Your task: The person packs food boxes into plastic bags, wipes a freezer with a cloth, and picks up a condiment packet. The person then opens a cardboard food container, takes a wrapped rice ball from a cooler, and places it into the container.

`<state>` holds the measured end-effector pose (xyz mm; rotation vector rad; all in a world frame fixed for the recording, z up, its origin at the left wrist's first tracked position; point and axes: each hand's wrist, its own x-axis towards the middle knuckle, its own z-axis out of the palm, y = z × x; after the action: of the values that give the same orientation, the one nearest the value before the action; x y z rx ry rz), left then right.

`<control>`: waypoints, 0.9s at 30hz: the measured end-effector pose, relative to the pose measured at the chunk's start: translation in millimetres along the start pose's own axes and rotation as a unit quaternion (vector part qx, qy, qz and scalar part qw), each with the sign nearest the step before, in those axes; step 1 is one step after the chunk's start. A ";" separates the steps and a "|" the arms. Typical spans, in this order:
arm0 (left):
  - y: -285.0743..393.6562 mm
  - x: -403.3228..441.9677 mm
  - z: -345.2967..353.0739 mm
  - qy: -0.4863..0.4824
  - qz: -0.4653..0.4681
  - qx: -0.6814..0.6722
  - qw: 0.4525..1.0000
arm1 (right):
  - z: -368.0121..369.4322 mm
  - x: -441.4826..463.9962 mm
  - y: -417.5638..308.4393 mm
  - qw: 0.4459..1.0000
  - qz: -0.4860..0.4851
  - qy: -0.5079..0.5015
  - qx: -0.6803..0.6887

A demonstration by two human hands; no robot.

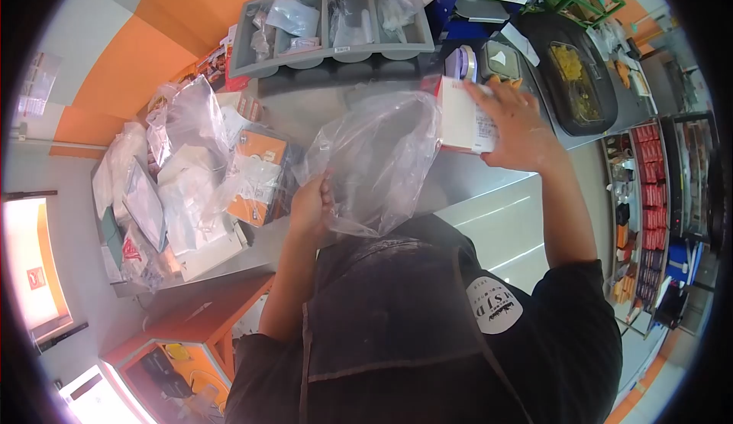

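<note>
A clear plastic bag (382,156) hangs open over the steel counter's front edge. My left hand (311,204) is closed on its left side, low near my apron. At the bag's right edge, my right hand (519,126) grips a white box (460,114) with red edges and small print on one side. The box's left end meets the mouth of the bag; whether any of it is inside, I cannot tell. An orange box (258,176) wrapped in plastic lies left of the bag.
A grey divided bin (336,23) with plastic packets stands at the back. Bags and papers (191,187) pile up at the left of the steel counter (290,103). A black tray (569,72) and a blue machine (489,4) are at the right.
</note>
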<state>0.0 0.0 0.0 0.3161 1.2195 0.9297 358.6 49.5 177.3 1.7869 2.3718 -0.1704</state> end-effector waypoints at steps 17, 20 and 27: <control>-22.8 17.7 -8.1 -0.005 0.190 0.129 0.973 | -104.2 10.9 -127.5 0.967 -0.200 0.159 -0.005; -42.4 41.0 -29.4 -0.085 0.127 0.101 0.983 | -69.0 30.6 -159.4 0.970 -0.209 0.111 0.055; -34.6 21.6 -20.3 -0.144 -0.033 -0.193 0.970 | 98.9 56.2 -213.6 0.942 -0.105 0.173 0.269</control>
<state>-2.2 -10.1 -44.4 0.0931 0.7584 1.0026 144.5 24.5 67.2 1.8917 2.9927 -0.6374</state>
